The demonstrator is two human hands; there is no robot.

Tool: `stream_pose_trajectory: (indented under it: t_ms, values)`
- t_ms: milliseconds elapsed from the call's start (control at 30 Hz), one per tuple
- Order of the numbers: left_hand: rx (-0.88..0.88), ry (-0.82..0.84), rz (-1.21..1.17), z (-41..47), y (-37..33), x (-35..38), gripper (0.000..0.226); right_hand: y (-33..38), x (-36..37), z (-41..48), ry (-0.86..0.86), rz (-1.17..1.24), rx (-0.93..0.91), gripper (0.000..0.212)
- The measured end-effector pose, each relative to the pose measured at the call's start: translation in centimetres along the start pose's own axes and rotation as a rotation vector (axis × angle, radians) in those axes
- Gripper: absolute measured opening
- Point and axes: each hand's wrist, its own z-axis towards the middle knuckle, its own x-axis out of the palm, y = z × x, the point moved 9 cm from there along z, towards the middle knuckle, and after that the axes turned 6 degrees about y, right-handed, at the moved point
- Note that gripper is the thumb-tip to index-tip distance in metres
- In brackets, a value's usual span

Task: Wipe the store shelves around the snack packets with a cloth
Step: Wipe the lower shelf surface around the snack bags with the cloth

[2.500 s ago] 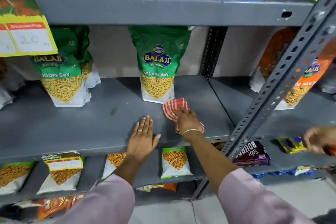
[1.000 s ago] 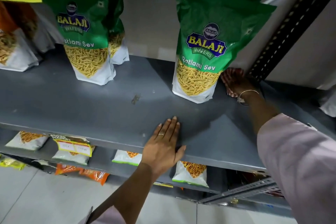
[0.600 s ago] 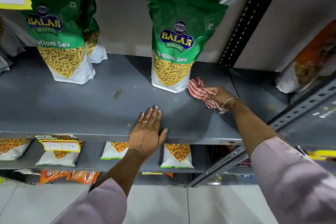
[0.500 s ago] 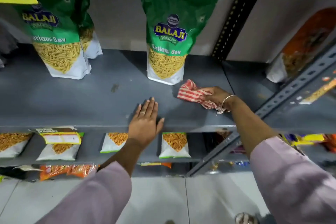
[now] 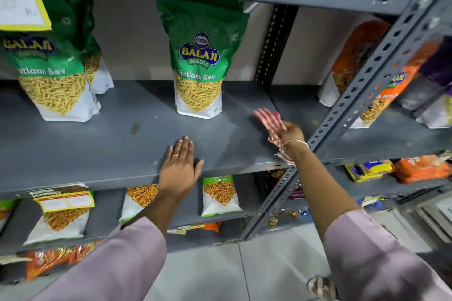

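My right hand (image 5: 291,133) grips a red-and-white striped cloth (image 5: 269,118) at the right end of the grey metal shelf (image 5: 97,149), close to the slotted upright. A green Balaji Ratlami Sev packet (image 5: 200,61) stands upright just left of the cloth, apart from it. My left hand (image 5: 181,166) lies flat with straight fingers on the shelf's front part. More green packets (image 5: 51,76) stand at the left.
A slotted grey upright (image 5: 362,85) runs diagonally right of my right hand. Orange packets (image 5: 352,61) stand on the neighbouring shelf. Small snack packets (image 5: 220,195) lie on the lower shelf. A yellow price tag (image 5: 22,0) hangs top left. A dark smudge (image 5: 135,128) marks the shelf.
My right hand has drawn the cloth from behind the middle packet out to the shelf's right front area. My left hand stays flat on the shelf.
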Motion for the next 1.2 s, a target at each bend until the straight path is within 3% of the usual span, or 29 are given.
stream_pose_trajectory:
  t_ms: [133,200,267,333,400,467,533,600,667,767,833,1000,1133,1200]
  values:
    - [-0.001,-0.001,-0.005,0.0,0.1,0.3,0.067,-2.3,1.6,-0.4,-0.097,-0.665,0.1,0.06]
    - [0.0,-0.016,0.002,0.0,0.1,0.2,0.068,-2.3,3.0,-1.2,-0.104,-0.847,0.07,0.06]
    - [-0.004,-0.016,0.016,0.0,0.1,0.2,0.067,-2.4,5.0,-2.6,-0.053,-0.849,0.06,0.042]
    - [-0.007,-0.011,0.015,-0.3,0.1,0.0,0.067,-1.7,7.8,-4.2,0.065,-0.922,-0.074,0.039]
    - [0.0,-0.003,0.005,-0.4,0.0,-0.1,0.068,-1.0,9.0,-5.6,0.333,-0.838,-0.14,0.041]
    - [-0.008,0.0,-0.005,-0.4,0.0,-0.1,0.068,-0.8,8.7,-7.1,0.713,-0.607,-0.03,0.029]
    - [-0.011,-0.003,-0.014,-0.3,0.0,-0.2,0.065,0.8,6.9,-7.5,0.81,-0.501,-0.01,0.023]
    - [-0.009,0.008,-0.021,-0.2,0.0,-0.1,0.065,1.8,3.5,-4.0,0.51,-0.322,-0.048,0.034]
    - [-0.005,-0.003,-0.02,0.0,0.0,0.0,0.065,1.1,0.9,-0.8,0.152,-0.514,-0.079,0.041]
    - [-0.007,-0.012,-0.011,0.1,0.1,0.2,0.063,-2.1,1.9,0.8,0.005,-0.85,0.028,0.057]
    - [0.001,-0.024,-0.001,0.1,0.1,0.1,0.062,-2.7,3.4,0.1,-0.102,-0.865,0.048,0.062]
    - [0.002,-0.034,0.028,0.3,0.2,0.3,0.064,1.3,12.0,-1.7,0.04,-0.986,-0.457,0.048]
    - [0.003,-0.047,0.039,0.4,0.2,0.4,0.064,1.6,14.1,0.3,0.2,-0.97,-0.305,0.051]
    - [0.017,-0.069,0.047,0.3,0.0,0.2,0.063,2.6,15.9,-0.1,0.24,-1.007,-0.411,0.049]
